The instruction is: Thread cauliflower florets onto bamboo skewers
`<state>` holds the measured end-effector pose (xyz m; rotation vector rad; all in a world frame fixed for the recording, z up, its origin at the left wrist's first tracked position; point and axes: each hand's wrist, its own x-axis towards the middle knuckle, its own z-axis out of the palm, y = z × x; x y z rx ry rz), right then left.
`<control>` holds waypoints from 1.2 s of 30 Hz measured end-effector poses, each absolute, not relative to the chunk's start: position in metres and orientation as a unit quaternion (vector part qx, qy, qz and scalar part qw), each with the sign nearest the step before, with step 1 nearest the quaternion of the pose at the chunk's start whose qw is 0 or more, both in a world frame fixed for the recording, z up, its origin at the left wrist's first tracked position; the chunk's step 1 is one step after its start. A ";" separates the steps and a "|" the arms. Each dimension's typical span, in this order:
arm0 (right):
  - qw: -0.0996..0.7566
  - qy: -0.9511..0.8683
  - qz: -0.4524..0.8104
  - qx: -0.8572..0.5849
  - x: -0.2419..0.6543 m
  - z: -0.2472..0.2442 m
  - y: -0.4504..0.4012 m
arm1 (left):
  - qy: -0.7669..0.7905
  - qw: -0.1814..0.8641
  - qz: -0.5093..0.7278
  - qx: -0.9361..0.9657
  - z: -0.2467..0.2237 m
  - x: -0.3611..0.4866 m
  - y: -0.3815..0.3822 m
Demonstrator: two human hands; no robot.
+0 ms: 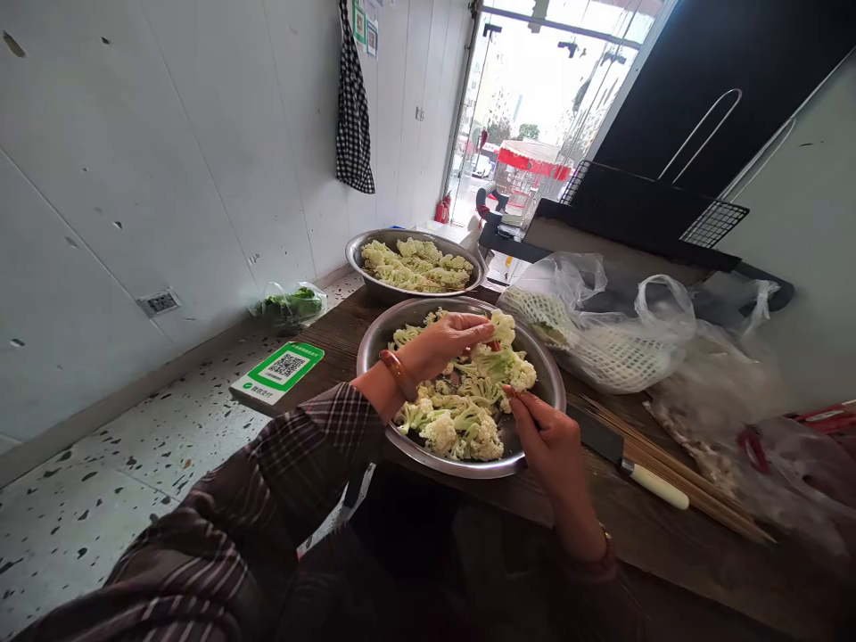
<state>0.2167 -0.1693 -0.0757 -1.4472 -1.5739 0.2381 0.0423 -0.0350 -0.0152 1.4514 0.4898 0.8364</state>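
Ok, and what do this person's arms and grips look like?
The left grip and right grip are both gloveless. The left sleeve is dark plaid with thin pale lines, ending short of the wrist, where a smooth, glossy amber-brown bangle sits. A bracelet with a gold glint circles the right wrist; the right sleeve is lost in shadow.

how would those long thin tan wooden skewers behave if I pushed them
The skewers would likely be light and bendy, being so slender. No tie shows around them, so they may roll or fan apart. Pushed toward the grey-bladed, cream-handled knife alongside, they'd probably bump it.
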 end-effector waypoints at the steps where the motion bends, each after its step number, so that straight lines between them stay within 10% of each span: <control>1: 0.474 -0.645 0.097 -0.592 0.216 -0.075 -0.170 | 0.219 0.638 0.362 0.643 -0.013 0.042 -0.036; 36: 0.480 -0.606 0.095 -0.627 0.207 -0.078 -0.162 | 0.258 0.606 0.402 0.636 -0.014 0.059 -0.049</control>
